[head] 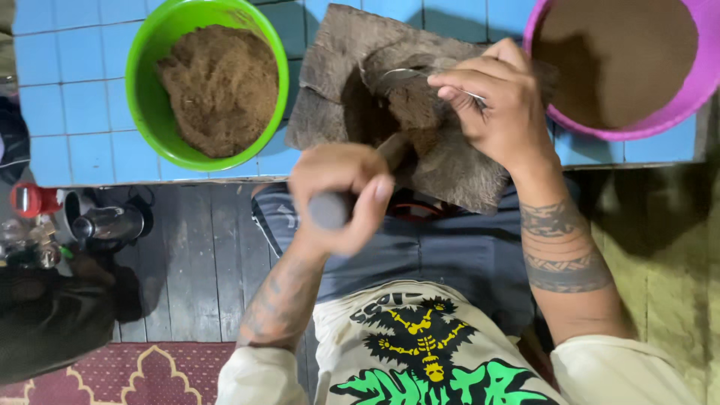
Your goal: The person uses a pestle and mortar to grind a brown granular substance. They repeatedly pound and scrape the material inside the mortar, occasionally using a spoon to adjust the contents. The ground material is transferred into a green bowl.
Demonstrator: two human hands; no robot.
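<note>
Head view | left hand [341, 191] closed on dark round-ended wooden pestle [352, 191] | right hand [491, 101] pinching metal spoon [405, 75] over worn wooden mortar slab [390, 105] | step: grinding brown powder, seemingly | next needs steady pestle strokes

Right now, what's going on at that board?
A person's left hand grips a pestle-like handle whose far end meets the brown powder on the wooden board. The right hand holds a metal tool over the same heap. A green bowl of coarse powder and a pink bowl of finer powder flank the board.
</note>
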